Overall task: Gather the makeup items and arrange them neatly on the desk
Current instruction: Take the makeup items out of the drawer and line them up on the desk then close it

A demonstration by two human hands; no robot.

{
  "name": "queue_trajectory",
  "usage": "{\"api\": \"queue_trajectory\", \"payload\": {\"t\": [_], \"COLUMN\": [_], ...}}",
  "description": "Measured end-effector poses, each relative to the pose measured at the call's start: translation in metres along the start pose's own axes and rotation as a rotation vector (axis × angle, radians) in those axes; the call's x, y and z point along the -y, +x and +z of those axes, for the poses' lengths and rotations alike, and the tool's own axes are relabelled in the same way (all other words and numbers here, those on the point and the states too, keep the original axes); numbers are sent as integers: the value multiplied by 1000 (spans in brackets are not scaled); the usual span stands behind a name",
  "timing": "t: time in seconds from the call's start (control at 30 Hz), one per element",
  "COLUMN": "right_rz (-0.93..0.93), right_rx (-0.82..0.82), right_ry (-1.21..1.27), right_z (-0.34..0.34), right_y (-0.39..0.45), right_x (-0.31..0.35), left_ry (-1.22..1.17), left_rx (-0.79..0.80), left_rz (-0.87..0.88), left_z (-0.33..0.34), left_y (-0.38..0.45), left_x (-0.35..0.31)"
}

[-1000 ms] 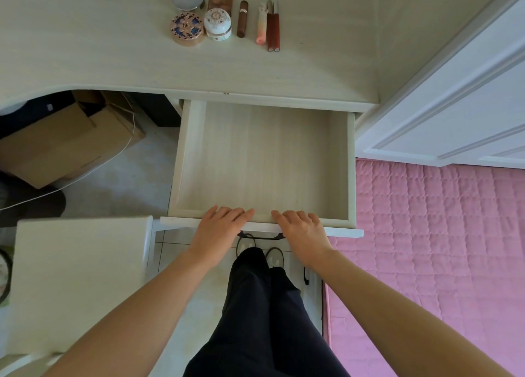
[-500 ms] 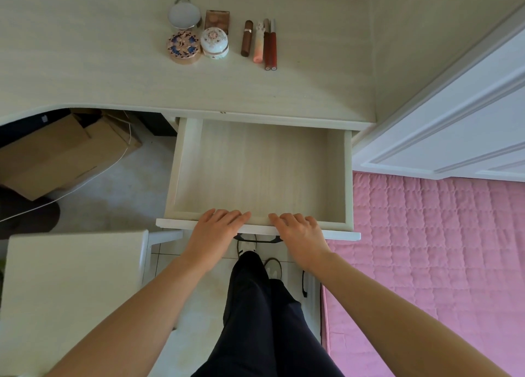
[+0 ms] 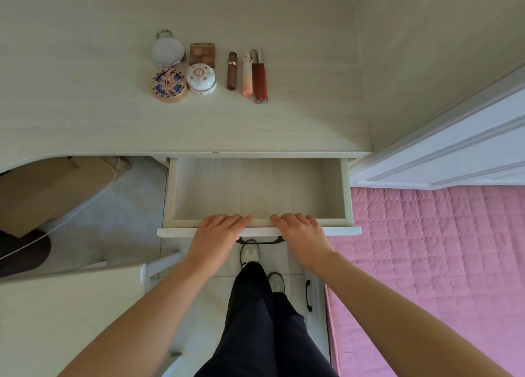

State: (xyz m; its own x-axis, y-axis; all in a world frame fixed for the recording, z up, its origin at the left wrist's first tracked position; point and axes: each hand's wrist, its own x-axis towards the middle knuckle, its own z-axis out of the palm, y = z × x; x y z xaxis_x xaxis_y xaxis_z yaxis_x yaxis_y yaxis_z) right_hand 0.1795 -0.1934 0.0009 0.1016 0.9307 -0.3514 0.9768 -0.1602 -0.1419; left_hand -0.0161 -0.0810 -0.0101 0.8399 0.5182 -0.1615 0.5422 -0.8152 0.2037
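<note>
Pale wood makes up the desk, which spreads well beyond both hands and fills the upper part of the view. To the right of the right hand lies a pink quilted bed cover, and to the left of the left hand a brown cardboard box sits under the desk. Directly ahead of the fingers is the pulled-out drawer, its pale floor bare. The left hand and the right hand lie side by side on the drawer's front edge, palms down, fingers straight and close together, pressing the white front board and gripping nothing. Between the two hands a dark handle shows below the board. Far ahead of the hands, on the desk top, the makeup items stand in a tidy group: a round white compact, a square brown palette, a patterned round case, a floral white jar, a brown lipstick, a peach tube and two red lip glosses touching each other.
</note>
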Motion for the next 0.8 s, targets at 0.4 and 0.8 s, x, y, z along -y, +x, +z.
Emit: {"api": "queue_trajectory", "payload": {"t": [0.4, 0.8], "right_rz": [41, 78], "right_rx": [-79, -145], "right_ry": [37, 49], "right_z": [-15, -22], "right_y": [43, 64], "right_x": [-17, -27], "left_ry": [-40, -105], "left_rx": [-40, -61], "left_rz": [-34, -89], "left_z": [-17, -32], "left_y": [48, 73], "left_x": [21, 35]}}
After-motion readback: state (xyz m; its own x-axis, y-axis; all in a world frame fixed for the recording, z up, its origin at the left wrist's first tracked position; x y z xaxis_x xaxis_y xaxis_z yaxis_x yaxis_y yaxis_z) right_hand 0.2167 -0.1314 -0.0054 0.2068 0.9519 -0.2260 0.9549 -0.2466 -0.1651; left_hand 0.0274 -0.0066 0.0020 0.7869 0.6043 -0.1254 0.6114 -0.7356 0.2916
